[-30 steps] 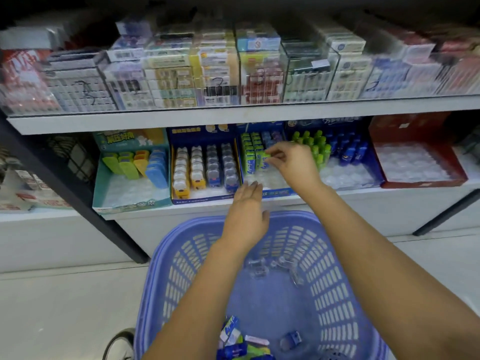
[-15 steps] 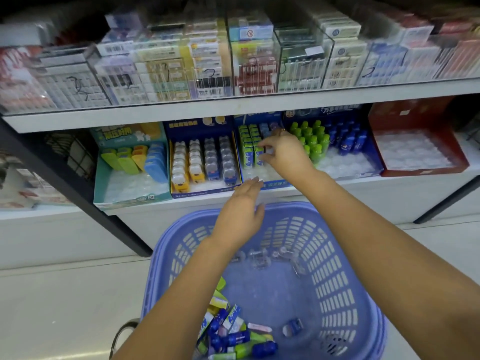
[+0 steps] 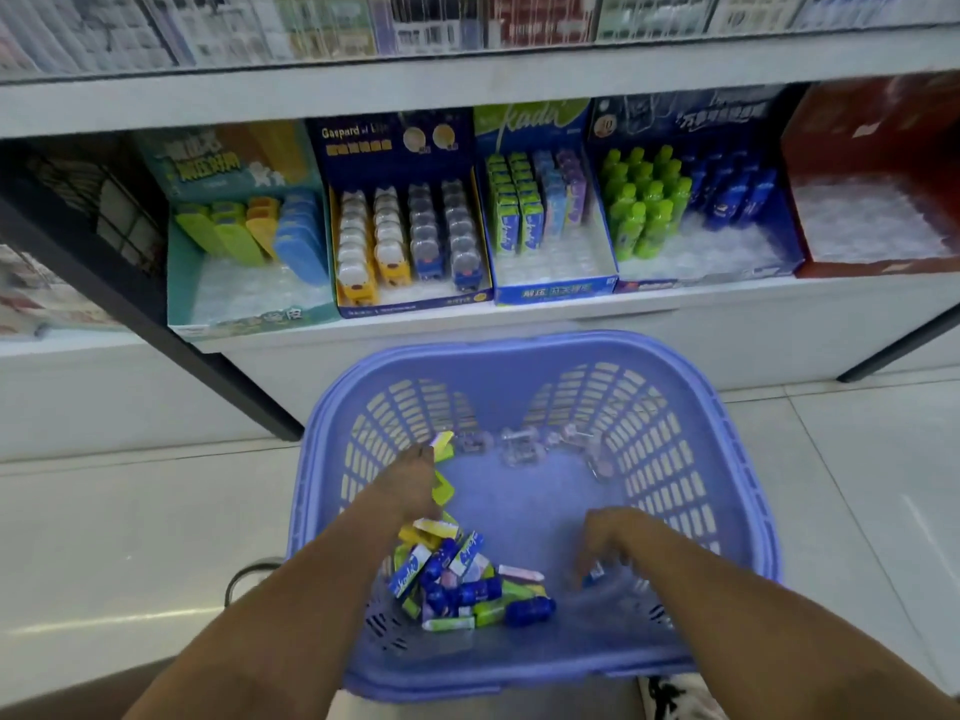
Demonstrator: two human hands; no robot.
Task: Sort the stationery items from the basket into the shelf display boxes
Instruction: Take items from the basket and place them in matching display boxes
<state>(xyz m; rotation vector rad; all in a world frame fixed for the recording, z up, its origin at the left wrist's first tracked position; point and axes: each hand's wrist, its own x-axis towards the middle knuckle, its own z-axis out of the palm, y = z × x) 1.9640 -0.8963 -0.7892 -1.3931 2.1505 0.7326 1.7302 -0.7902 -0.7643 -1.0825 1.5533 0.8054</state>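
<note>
Before us the shelf (image 3: pixel 779 314) carries a row of display boxes (image 3: pixel 553 292), partly stocked with coloured stationery. Below it sits the purple basket (image 3: pixel 519 350), its far rim near the shelf front. A pile of stationery items (image 3: pixel 457 579) lies at the basket's near side, between our two hands and closest to the left forearm. Our left hand (image 3: pixel 410 485) reaches in along the basket's left wall, with yellow-green packs (image 3: pixel 444 488) just beside its fingers. We cannot tell whether it grips them. Our right hand (image 3: pixel 613 537) is blurred, its fingers curled over a small blue item (image 3: pixel 592 579), and we cannot tell whether it holds anything.
</note>
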